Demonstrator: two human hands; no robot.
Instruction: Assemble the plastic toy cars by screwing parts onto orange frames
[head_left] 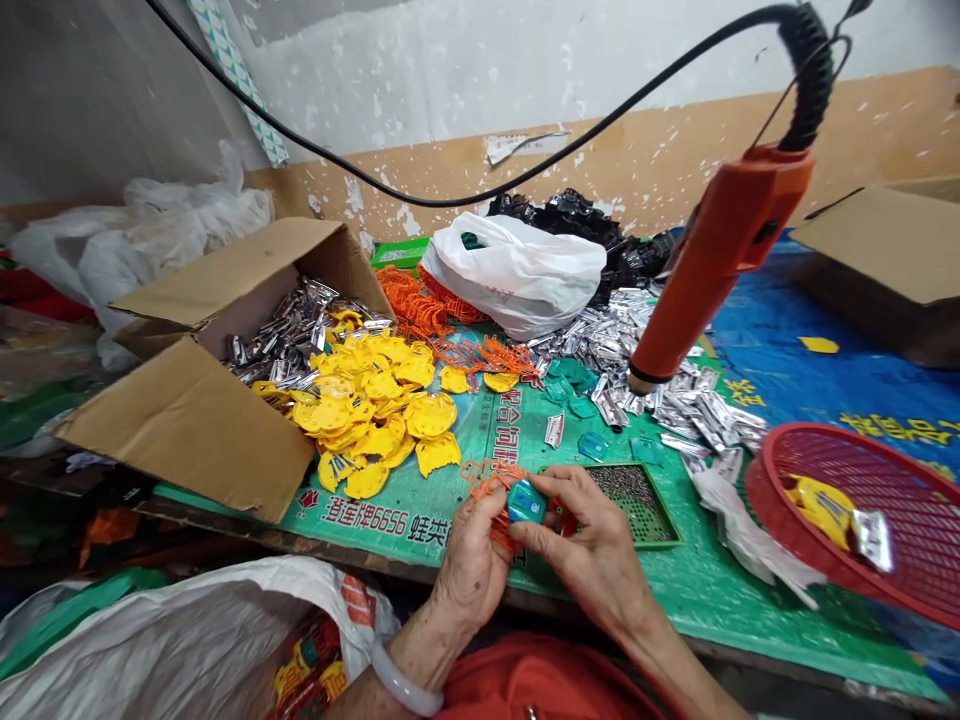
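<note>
A teal piece (527,502) lies against an orange lattice (484,490). Bright yellow pieces (375,405) heap beside shiny silver strips (637,340) on a green sheet (720,590) printed with white lettering. A red basket (757,480) has a mesh pattern. A blue tarp (765,340) carries yellow characters. An orange tool (720,265) trails a black cord (806,70). A pale bangle (397,680) sits above a red shirt (540,680).
</note>
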